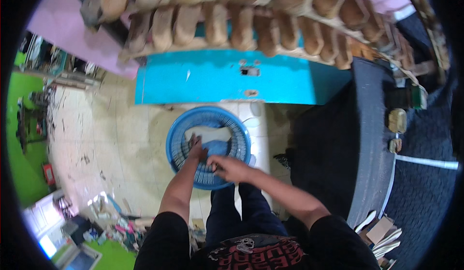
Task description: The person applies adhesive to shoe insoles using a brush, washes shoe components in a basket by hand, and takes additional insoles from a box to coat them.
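Note:
A round blue plastic basket (175, 125) with slotted walls stands on the tiled floor in front of my legs. Inside it lies a flat, cream-white piece (212, 134) whose kind I cannot make out, with the basket's blue bottom showing below it. My left hand (195, 149) reaches into the basket beside the white piece; its fingers are partly hidden and blurred. Over the basket's near part, my right hand (227, 168) is curled, its fingers closed with something small and dark at the fingertips. The two hands are close together.
Wooden shoe lasts (215, 24) fill two racks beyond the basket, above a turquoise panel (193, 79). A dark cloth-draped table (328, 139) stands at the right, with jars (397, 121) beside it. Assorted clutter (130, 233) covers the lower left floor.

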The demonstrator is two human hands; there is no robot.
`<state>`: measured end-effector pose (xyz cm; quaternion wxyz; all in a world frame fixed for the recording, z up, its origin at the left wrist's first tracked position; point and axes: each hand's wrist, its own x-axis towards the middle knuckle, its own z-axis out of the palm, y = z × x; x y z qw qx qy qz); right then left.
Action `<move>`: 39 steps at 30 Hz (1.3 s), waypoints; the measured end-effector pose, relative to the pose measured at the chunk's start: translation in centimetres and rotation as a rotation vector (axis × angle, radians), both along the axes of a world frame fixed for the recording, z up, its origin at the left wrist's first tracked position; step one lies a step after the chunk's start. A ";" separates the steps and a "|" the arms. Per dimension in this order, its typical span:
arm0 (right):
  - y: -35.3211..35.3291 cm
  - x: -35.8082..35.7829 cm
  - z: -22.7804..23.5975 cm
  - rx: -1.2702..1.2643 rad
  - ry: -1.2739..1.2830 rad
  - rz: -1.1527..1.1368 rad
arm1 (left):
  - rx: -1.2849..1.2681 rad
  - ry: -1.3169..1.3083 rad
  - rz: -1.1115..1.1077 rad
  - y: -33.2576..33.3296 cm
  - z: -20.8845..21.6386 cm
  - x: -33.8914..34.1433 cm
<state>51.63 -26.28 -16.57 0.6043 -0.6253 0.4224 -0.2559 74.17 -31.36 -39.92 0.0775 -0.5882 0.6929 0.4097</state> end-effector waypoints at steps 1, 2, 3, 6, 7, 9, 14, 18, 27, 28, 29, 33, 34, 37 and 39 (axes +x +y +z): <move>0.2 -0.1 4.0 0.064 -0.028 -0.006 | -0.105 0.033 0.013 1.2 0.1 0.8; 1.0 -1.9 6.5 -0.001 0.010 -0.018 | -0.139 0.138 -0.053 2.1 1.5 -1.8; 1.5 -3.1 9.8 -0.085 0.045 0.007 | -0.127 0.150 -0.062 3.1 3.7 -3.3; 2.8 -2.3 21.2 -0.355 -0.140 -0.181 | -0.341 0.453 -0.211 7.2 5.2 1.7; 3.2 -2.3 24.9 -0.492 -0.186 -0.249 | -0.459 0.483 -0.303 8.1 4.2 3.7; 5.1 -4.7 30.6 -0.704 -0.195 -0.378 | -0.410 0.397 -0.138 10.6 7.9 -0.9; 9.5 -7.2 45.3 -1.350 -0.017 -0.630 | -0.050 0.498 0.034 13.4 14.1 -2.3; 13.8 -8.5 51.3 -1.704 0.160 -0.851 | -0.001 0.277 -0.298 10.8 11.5 -3.0; 27.3 -13.7 54.7 -2.137 0.466 -1.091 | -0.311 0.383 -0.303 7.8 13.4 -10.2; 29.3 -13.8 54.7 -2.147 0.469 -1.114 | -0.252 0.336 -0.272 9.1 14.3 -11.4; 31.7 -13.7 54.9 -1.961 0.413 -1.209 | -0.195 0.292 -0.252 10.3 14.5 -13.1; 38.3 -18.8 53.2 -2.018 0.496 -1.116 | -0.165 0.375 -0.329 17.2 14.2 -17.7; 39.8 -19.7 52.6 -2.001 0.559 -1.149 | -0.189 0.387 -0.388 20.0 15.2 -19.0; 43.6 -21.8 51.6 -2.048 0.623 -1.207 | -0.145 0.558 -0.459 24.8 17.5 -23.2; 48.5 -23.0 51.5 -1.744 0.715 -1.102 | -0.095 0.732 -0.429 27.4 19.9 -25.9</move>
